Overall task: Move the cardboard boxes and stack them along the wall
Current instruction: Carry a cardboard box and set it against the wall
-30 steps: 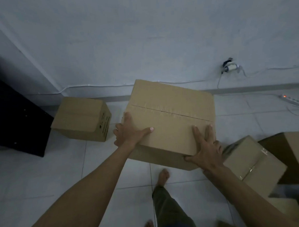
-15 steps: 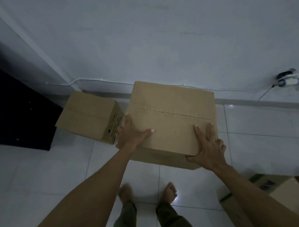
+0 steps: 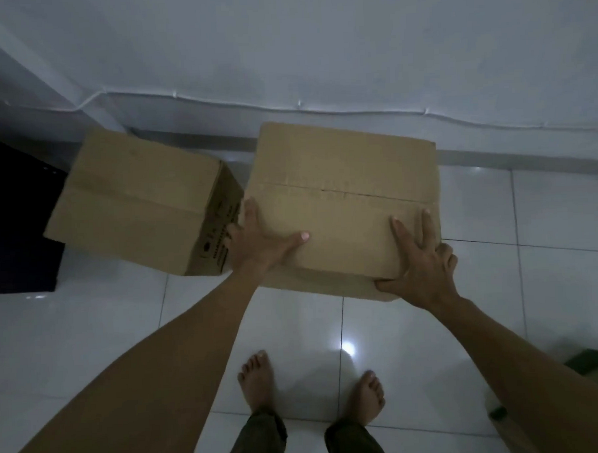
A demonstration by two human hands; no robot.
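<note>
A: The person has stepped closer to the wall since a second ago. The socket has slid out of sight, and the large box point(image 3: 344, 203) now sits just beside the small box point(image 3: 135, 199).

B: From the head camera, the left hand point(image 3: 257, 242) wraps the large box's left edge. The thumb is spread over the lid, close against the small box's printed side.

A: The right hand point(image 3: 419, 265) clamps the near right corner, two fingers flat on top and the thumb on the front face.

B: The small box rests at the floor's point(image 3: 547, 215) far edge, below the cable point(image 3: 216, 101) on the wall point(image 3: 316, 37). Whether the large box's base meets the tiles can't be told. Bare feet point(image 3: 256, 382) stand behind it.
</note>
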